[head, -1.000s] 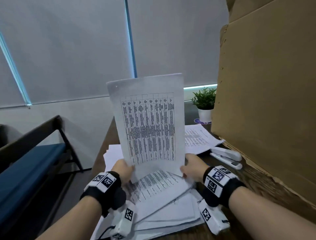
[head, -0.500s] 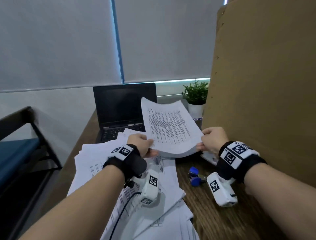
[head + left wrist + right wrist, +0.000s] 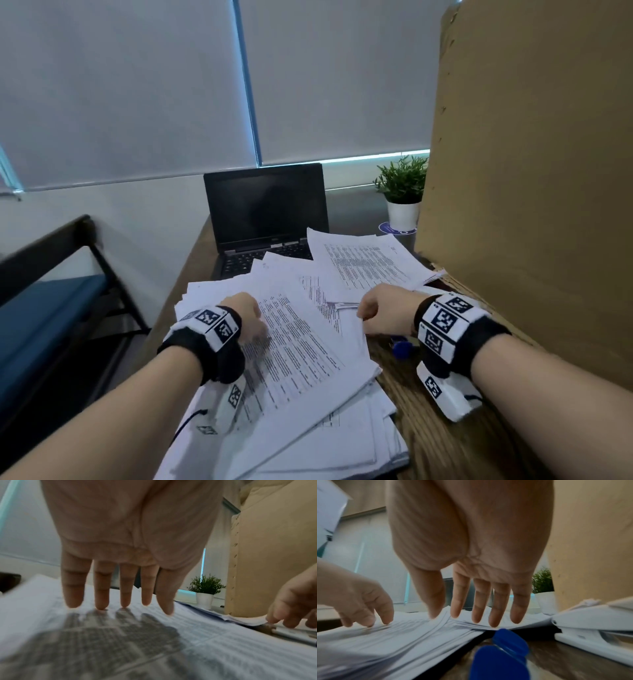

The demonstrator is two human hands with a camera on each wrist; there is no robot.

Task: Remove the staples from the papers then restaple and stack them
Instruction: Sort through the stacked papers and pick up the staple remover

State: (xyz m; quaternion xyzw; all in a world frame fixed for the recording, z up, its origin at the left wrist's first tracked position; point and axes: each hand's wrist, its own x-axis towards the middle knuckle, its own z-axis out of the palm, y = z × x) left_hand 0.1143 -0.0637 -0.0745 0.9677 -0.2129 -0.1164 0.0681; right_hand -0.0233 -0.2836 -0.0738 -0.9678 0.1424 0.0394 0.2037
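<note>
Hands over papers [image 3: 301, 346], L hand [image 3: 120, 547] fingers straight, R hand [image 3: 471, 547] likewise

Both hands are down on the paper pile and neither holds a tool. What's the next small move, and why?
Probably pinch the top set with the left hand and reach the right hand back to the blue staple remover, which lies on the desk just under that wrist. Both hands are open and the stapler sits untouched.

Papers [image 3: 301, 346] hide stapler [image 3: 594, 627]; print blurred.
</note>
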